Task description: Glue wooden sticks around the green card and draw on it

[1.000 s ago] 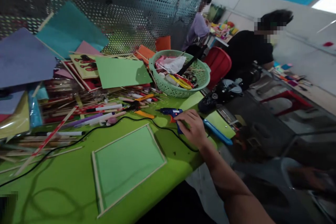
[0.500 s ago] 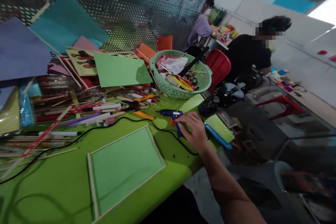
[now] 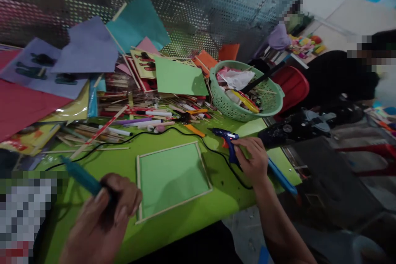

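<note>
My right hand (image 3: 253, 157) has its fingers closed on the handle of a blue glue gun (image 3: 229, 137), which rests on the green table with its nozzle pointing left. A black cord trails from the gun. Raised at lower left, my left hand (image 3: 107, 216) grips a teal marker-like stick (image 3: 82, 175), its narrow tip pointing up and left; the hand is a little blurred. Between the hands lies a light green sheet (image 3: 173, 177) edged with thin wooden sticks (image 3: 173, 208). A shadow falls across it.
Behind are markers (image 3: 159, 114), loose sticks, orange-handled pliers (image 3: 193, 129) and coloured sheets (image 3: 181, 76). A green basket (image 3: 247, 115) of odds and ends stands at the back right. A blue stick-shaped object (image 3: 281, 176) lies near the right edge. Other people sit beyond.
My left hand has come into view at lower left with the teal stick. The view has turned left, shifting the scene rightward. My right hand stays on the glue gun.
</note>
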A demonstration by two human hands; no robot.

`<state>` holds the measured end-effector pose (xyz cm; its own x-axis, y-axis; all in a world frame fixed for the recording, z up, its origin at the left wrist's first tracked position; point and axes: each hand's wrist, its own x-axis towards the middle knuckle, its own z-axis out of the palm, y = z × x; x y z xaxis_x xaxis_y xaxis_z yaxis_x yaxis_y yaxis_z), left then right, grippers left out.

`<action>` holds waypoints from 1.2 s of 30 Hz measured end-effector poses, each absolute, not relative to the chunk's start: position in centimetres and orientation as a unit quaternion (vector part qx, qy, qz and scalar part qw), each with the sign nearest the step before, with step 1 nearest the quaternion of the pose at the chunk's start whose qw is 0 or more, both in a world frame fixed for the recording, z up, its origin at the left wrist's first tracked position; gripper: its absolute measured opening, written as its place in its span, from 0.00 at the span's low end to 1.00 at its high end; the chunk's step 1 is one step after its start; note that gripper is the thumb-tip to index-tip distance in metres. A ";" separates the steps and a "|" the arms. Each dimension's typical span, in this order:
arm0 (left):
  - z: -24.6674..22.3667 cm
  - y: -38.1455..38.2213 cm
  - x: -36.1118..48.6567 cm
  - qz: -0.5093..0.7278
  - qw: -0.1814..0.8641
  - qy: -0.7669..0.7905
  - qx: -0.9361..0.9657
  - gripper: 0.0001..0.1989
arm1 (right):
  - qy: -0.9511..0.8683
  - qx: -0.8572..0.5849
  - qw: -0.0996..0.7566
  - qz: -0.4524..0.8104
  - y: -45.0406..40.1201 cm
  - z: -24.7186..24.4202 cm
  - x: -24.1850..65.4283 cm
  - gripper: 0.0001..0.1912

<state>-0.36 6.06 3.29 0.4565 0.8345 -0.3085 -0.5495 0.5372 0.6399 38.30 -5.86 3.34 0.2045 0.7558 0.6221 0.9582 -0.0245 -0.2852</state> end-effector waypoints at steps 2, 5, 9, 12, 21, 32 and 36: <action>5.4 7.0 1.9 0.438 0.800 0.325 0.250 0.13 | -0.625 -0.694 0.323 -0.154 -5.8 4.0 38.1 0.10; 5.8 7.3 2.4 0.462 0.774 0.365 0.234 0.15 | -0.663 -0.674 0.290 -0.147 -4.8 5.8 37.7 0.11; 4.4 6.6 1.3 0.473 0.770 0.374 0.210 0.17 | -0.713 -0.643 0.250 -0.128 -1.4 8.4 36.5 0.12; 3.9 6.4 1.0 0.465 0.783 0.365 0.193 0.18 | -0.744 -0.623 0.218 -0.100 2.3 9.3 34.8 0.15; 3.8 6.1 1.0 0.465 0.801 0.345 0.150 0.17 | -0.848 -0.522 0.096 0.011 13.1 7.5 27.7 0.23; 4.0 6.0 1.0 0.455 0.817 0.329 0.128 0.18 | -0.801 -0.597 -0.018 -0.040 18.3 5.8 25.0 0.24; 4.0 6.1 1.0 0.450 0.818 0.334 0.128 0.18 | -0.776 -0.630 0.004 -0.035 19.4 5.6 26.1 0.25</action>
<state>1.00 6.11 3.97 0.3717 0.8217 -0.4320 -0.6503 0.5626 0.5105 26.11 19.37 5.63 -0.2069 0.9771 0.0504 0.9776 0.2044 0.0496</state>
